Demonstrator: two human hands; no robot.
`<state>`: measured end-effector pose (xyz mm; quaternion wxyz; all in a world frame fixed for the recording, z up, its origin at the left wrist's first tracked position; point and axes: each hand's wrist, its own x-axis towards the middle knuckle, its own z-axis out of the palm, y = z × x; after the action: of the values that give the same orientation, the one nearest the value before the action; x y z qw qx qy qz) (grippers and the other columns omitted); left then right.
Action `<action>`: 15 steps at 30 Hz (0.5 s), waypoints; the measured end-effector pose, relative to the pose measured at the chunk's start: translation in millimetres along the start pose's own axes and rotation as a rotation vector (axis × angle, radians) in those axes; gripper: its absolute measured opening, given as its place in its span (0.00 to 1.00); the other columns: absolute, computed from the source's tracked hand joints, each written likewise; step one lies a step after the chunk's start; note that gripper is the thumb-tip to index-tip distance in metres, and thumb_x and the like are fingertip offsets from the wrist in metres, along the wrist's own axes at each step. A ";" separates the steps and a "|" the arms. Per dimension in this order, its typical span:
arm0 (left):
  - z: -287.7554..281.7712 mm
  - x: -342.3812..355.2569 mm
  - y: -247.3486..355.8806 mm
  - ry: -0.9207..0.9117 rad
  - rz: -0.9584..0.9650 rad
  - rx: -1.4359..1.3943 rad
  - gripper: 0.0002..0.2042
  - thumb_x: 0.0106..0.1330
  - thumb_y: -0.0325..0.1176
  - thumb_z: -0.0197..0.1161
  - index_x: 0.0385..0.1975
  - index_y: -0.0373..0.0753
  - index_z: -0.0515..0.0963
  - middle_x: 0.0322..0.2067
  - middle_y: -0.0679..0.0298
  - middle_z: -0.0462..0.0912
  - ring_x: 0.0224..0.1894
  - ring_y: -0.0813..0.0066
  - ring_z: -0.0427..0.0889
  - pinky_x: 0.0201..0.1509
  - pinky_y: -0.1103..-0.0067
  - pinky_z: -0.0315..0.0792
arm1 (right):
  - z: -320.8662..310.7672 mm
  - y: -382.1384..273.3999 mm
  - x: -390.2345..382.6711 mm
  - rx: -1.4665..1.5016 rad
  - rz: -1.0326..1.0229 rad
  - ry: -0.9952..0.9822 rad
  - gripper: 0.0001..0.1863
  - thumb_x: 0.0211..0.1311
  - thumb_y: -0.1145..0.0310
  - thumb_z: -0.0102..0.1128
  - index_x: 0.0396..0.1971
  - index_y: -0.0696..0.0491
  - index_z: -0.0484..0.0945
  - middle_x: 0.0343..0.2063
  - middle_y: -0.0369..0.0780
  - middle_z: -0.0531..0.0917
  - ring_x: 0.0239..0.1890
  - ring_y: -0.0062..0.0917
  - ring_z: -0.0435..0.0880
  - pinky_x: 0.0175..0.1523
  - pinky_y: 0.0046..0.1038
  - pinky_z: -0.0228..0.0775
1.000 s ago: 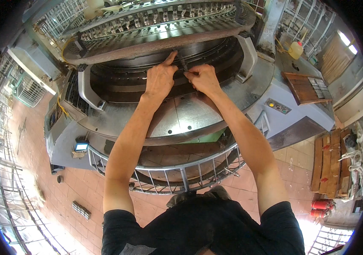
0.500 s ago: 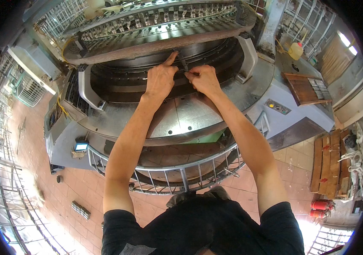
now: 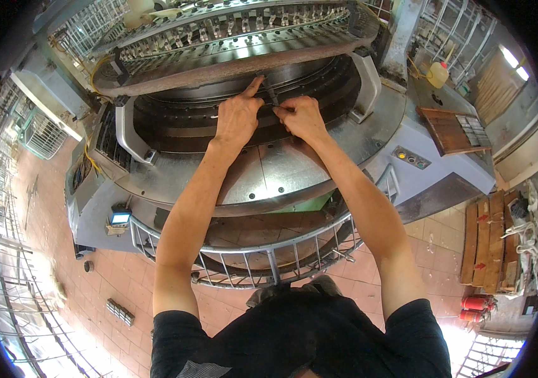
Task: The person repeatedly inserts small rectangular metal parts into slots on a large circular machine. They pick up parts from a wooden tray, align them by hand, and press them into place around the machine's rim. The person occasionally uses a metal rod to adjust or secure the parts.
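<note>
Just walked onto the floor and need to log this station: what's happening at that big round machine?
A person leans over a large circular machine, both bare hands up at its dark ribbed cylinder. The left hand points its forefinger up against the ring above, beside a thin dark strip standing at the cylinder. The right hand pinches near the strip's lower end. A metal guard rail curves below the arms.

Black short-sleeved T-shirt [image 3: 300, 340], bare forearms
</note>
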<state>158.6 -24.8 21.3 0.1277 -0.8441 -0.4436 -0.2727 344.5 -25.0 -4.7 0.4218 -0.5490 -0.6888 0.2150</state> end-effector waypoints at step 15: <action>2.5 0.6 -0.2 0.022 0.009 0.013 0.14 0.48 0.16 0.65 0.33 0.39 0.88 0.68 0.62 0.71 0.40 0.56 0.89 0.43 0.67 0.84 | 0.7 1.9 1.2 -0.039 -0.050 0.016 0.12 0.54 0.65 0.66 0.32 0.58 0.88 0.31 0.53 0.86 0.37 0.47 0.86 0.48 0.40 0.77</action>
<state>159.5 -23.1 19.6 0.1394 -0.8422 -0.4401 -0.2787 345.0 -23.2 -6.1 0.4219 -0.5414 -0.7030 0.1862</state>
